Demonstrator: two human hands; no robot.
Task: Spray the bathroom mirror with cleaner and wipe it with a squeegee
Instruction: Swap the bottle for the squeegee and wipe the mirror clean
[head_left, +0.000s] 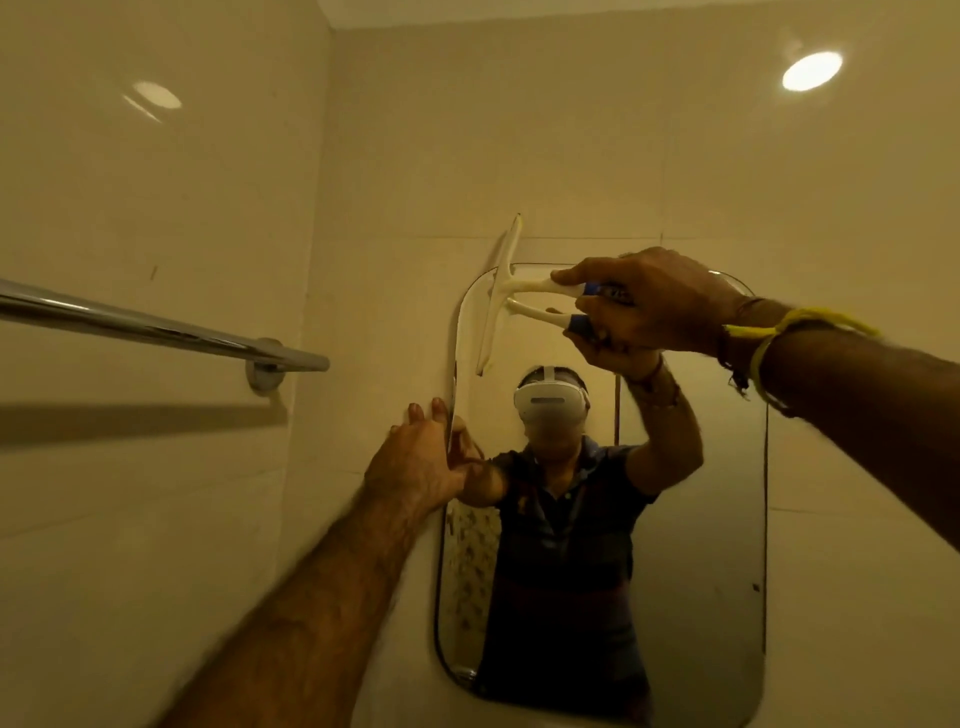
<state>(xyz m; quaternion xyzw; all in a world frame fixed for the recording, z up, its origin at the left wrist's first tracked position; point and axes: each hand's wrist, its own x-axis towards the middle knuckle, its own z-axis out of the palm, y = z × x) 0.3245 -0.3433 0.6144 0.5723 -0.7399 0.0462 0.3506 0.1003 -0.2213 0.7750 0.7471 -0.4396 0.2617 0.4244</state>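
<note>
The squeegee (501, 291) is cream-white, its handle (592, 289) turning blue toward the end. Plain glossy beige tiles (156, 208) cover the wall, and the towel rail (156, 327) is shiny chrome. A yellow thread (763, 338) circles the right wrist. The mirror (701, 519) shows a navy shirt (561, 519), a white headset (550, 402) and a brown-speckled strip (470, 561).

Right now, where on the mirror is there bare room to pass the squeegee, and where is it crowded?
Free: the right side of the mirror, from under the right hand to the bottom edge, and the left strip below the left hand. Crowded: the top left corner, where the right hand holds the squeegee.
</note>
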